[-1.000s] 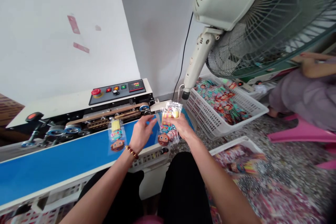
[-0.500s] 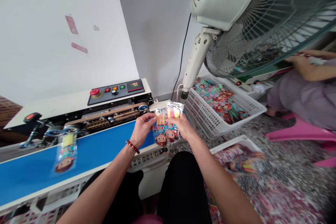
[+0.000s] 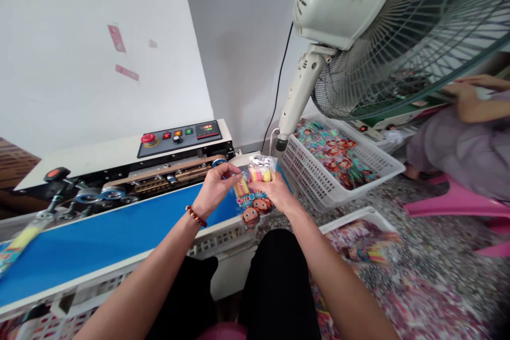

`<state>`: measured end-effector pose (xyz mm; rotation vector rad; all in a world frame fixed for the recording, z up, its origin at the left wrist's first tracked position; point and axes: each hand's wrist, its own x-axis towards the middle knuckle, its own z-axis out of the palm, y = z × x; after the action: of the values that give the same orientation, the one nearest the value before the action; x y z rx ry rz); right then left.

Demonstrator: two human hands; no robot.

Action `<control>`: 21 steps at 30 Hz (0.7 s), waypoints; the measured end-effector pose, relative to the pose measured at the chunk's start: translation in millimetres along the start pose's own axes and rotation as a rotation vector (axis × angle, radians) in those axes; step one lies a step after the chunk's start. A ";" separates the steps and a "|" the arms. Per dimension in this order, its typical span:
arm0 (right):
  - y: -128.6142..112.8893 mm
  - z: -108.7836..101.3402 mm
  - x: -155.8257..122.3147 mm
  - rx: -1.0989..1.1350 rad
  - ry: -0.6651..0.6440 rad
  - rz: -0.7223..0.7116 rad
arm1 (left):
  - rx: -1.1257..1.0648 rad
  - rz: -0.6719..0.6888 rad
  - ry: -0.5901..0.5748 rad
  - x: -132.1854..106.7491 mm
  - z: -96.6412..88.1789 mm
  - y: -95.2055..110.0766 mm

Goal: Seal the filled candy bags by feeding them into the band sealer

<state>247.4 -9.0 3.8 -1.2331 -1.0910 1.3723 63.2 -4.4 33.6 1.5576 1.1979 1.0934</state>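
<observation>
Left hand (image 3: 215, 188): fingers pinch the front packet (image 3: 244, 194) off the stack
Right hand (image 3: 274, 194): closed round packet stack (image 3: 261, 178) (above blue belt (image 3: 119, 236))

- Right hand (image 3: 274, 194) holds a small stack of candy packets (image 3: 257, 191) above the blue conveyor belt (image 3: 99, 239).
- Left hand (image 3: 215, 191) pinches the front packet's top edge.
- One blurred item, probably a packet (image 3: 18, 247), lies at the belt's far left.
- Behind the belt, a sealing machine (image 3: 159, 154); right, a white basket (image 3: 319, 178) and a fan (image 3: 378, 26).

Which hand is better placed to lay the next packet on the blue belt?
Probably the left hand: it pinches one packet directly over the belt, while the right hand grips the stack.
</observation>
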 end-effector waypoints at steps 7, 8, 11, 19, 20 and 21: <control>6.0 0.8 3.0 0.015 0.045 0.010 | -0.085 -0.099 0.135 -10.0 2.2 -9.5; 6.9 1.0 5.0 0.037 0.066 0.010 | -0.146 -0.153 0.148 -12.5 3.7 -13.0; 9.8 0.9 11.8 0.108 0.117 -0.003 | -0.223 -0.294 0.094 -17.2 9.4 -24.6; 21.0 -4.3 26.4 0.178 0.219 0.018 | -0.214 -0.527 0.133 13.6 19.2 -28.6; 21.6 -5.7 26.7 0.174 0.227 0.025 | -0.196 -0.562 0.138 19.5 18.8 -27.8; 21.9 -7.3 26.4 0.175 0.225 0.033 | -0.177 -0.588 0.138 24.7 18.1 -27.4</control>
<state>251.9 14.2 -22.1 -1.2464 -0.7813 1.2890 78.4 22.2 6.1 0.9143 1.4822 0.8872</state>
